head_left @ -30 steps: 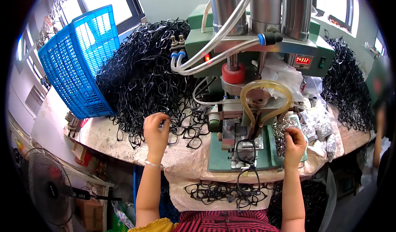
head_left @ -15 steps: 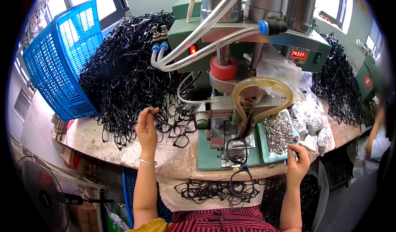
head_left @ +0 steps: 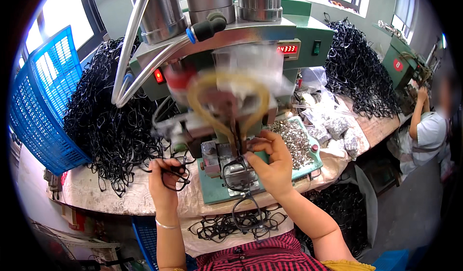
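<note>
A black eyeglass frame point(head_left: 247, 198) hangs down from the green press's metal fixture point(head_left: 238, 178), one rim above the other. My right hand point(head_left: 274, 164) is at the fixture, thumb and fingers closed together beside the top of that frame. What it pinches, if anything, is too small to make out. My left hand point(head_left: 165, 182) grips another black eyeglass frame point(head_left: 182, 178) left of the press base. Above the fixture, a yellowish tube loop point(head_left: 264, 95) and nearby press parts are blurred.
A green tray point(head_left: 316, 166) of small metal parts point(head_left: 294, 143) stands right of the fixture. Tangled frames heap up point(head_left: 115, 116) at left, beside a blue basket point(head_left: 43, 102). More frames point(head_left: 212, 227) lie at my lap. A person point(head_left: 429, 131) works at far right.
My right hand has gone from the parts tray to the fixture. The left hand has come away from the heap with a frame. The view has turned right; press parts are now blurred.
</note>
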The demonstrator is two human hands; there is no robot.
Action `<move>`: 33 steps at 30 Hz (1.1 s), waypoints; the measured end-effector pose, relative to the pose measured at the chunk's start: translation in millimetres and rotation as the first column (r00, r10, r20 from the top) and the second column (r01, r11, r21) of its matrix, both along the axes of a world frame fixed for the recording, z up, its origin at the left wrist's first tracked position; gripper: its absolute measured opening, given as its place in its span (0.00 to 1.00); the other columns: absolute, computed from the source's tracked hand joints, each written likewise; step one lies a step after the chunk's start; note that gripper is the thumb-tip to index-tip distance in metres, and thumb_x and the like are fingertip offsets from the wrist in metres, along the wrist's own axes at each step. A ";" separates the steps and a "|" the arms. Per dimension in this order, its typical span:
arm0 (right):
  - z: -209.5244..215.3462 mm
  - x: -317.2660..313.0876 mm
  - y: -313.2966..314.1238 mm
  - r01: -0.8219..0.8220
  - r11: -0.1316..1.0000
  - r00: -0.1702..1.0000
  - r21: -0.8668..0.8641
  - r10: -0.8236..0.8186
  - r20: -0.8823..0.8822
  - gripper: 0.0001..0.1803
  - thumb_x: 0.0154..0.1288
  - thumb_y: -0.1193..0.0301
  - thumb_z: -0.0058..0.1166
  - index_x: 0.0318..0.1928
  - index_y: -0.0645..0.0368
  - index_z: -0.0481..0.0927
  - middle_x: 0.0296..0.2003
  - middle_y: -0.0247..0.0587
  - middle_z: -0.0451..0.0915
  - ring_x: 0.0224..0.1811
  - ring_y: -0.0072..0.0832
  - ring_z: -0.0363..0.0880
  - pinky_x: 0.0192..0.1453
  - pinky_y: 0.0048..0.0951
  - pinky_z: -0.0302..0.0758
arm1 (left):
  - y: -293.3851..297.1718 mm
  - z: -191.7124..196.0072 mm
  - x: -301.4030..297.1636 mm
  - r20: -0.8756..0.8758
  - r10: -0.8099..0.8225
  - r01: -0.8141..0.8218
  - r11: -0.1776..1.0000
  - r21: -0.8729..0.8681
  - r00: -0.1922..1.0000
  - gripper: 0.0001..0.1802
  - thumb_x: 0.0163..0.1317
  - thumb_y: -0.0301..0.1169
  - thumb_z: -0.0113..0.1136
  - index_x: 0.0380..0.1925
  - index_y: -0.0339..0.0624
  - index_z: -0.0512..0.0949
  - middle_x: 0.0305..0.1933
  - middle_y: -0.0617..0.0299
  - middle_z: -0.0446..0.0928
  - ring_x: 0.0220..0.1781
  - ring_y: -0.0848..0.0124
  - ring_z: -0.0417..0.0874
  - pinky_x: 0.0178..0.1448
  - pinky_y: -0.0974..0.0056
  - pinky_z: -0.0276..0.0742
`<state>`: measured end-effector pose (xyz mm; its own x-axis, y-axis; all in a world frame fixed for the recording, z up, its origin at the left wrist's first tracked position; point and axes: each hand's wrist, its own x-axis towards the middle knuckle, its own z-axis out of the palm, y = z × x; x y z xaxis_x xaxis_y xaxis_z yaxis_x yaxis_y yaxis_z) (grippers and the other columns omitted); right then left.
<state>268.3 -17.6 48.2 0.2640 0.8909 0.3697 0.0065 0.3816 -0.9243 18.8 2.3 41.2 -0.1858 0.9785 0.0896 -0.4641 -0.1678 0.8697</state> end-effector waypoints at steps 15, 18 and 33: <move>-20.4 71.6 -1.5 0.368 0.922 0.495 0.123 -0.306 0.813 0.14 0.55 0.74 0.66 0.44 0.59 0.85 0.56 0.55 0.80 0.66 0.51 0.73 0.70 0.46 0.69 | -55.5 33.6 90.6 0.581 -0.692 0.899 0.386 -0.205 0.429 0.12 0.80 0.38 0.39 0.44 0.45 0.69 0.44 0.33 0.83 0.41 0.47 0.88 0.43 0.56 0.87; -60.0 103.7 -7.2 0.452 0.877 0.422 0.164 -0.371 0.827 0.12 0.52 0.72 0.69 0.40 0.56 0.87 0.56 0.57 0.79 0.66 0.54 0.72 0.69 0.47 0.69 | -55.9 29.1 92.5 0.522 -0.691 0.866 0.413 -0.282 0.499 0.10 0.80 0.37 0.40 0.44 0.44 0.67 0.41 0.32 0.82 0.38 0.47 0.89 0.39 0.51 0.88; -55.0 100.1 0.0 0.367 0.916 0.728 0.164 -0.392 0.562 0.07 0.66 0.81 0.58 0.43 0.64 0.86 0.42 0.49 0.86 0.47 0.38 0.85 0.57 0.32 0.77 | -101.4 4.5 20.8 -0.326 -0.268 0.280 0.960 -0.009 0.907 0.08 0.71 0.23 0.58 0.47 0.36 0.74 0.43 0.50 0.84 0.47 0.63 0.87 0.48 0.61 0.85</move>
<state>368.4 -17.6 -6.8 0.3052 0.7445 0.5938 0.6802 0.2659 -0.6831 39.5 -99.1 45.7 0.1337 0.9816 0.1361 -0.1939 -0.1088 0.9750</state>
